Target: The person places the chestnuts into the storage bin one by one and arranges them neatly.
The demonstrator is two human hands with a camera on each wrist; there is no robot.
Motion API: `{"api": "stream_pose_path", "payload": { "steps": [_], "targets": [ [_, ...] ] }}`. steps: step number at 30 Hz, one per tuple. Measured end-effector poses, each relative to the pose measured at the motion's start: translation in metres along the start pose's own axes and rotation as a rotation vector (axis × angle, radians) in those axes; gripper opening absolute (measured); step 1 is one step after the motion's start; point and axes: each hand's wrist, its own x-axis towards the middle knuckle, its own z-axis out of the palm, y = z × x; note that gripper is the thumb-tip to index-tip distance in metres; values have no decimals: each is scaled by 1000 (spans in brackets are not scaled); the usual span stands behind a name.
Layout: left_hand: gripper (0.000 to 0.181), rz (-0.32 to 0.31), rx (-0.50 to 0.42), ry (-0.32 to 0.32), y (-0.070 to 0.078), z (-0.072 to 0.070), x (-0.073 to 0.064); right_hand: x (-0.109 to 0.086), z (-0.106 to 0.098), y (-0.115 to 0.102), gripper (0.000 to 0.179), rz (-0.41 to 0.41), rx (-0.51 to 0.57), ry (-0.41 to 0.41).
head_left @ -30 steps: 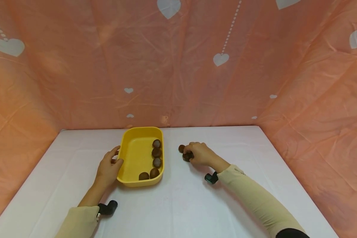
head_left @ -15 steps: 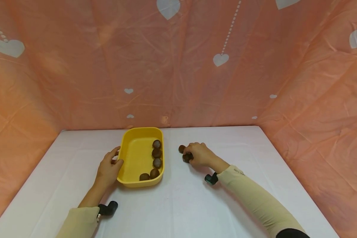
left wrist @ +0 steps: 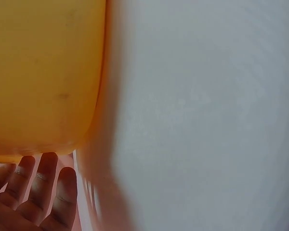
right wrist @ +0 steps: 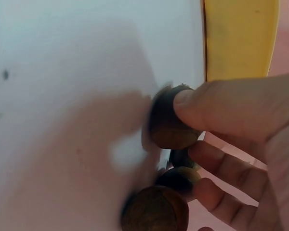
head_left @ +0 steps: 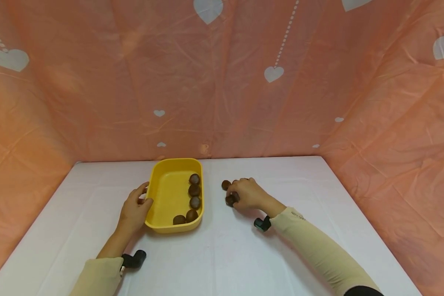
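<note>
My left hand (head_left: 134,210) holds the left rim of a yellow tray (head_left: 159,164), thumb over the edge and fingers along the outer wall. In the left wrist view its fingertips (left wrist: 49,161) meet the tray's side. Several chestnuts (head_left: 195,190) line the tray's right side and front corner. To the right of the tray, my right hand (head_left: 248,194) pinches a dark brown chestnut (right wrist: 171,120), thumb pressed on its side. Other chestnuts (right wrist: 156,211) lie under and beside the curled fingers, partly hidden. One loose chestnut (head_left: 226,185) rests just beyond the fingertips.
A white cloth (head_left: 214,263) covers the table. An orange curtain (head_left: 237,107) with pale hearts hangs behind and along both sides. Each wrist carries a small black camera (head_left: 134,259).
The right fingers and the chestnuts under them have shifted slightly toward the front and left. The left hand, the tray and its contents stay in place.
</note>
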Motion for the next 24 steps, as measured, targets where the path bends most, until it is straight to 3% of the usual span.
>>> {"api": "stream_pose_path", "payload": {
  "steps": [8, 24],
  "targets": [
    [56, -12, 0, -13, 3, -2, -1, 2, 0, -4, 26, -33, 10, 28],
    [56, -14, -5, -17, 3, -2, -3, 6, 4, -3, 31, -1, -17, -9]
  ]
}}
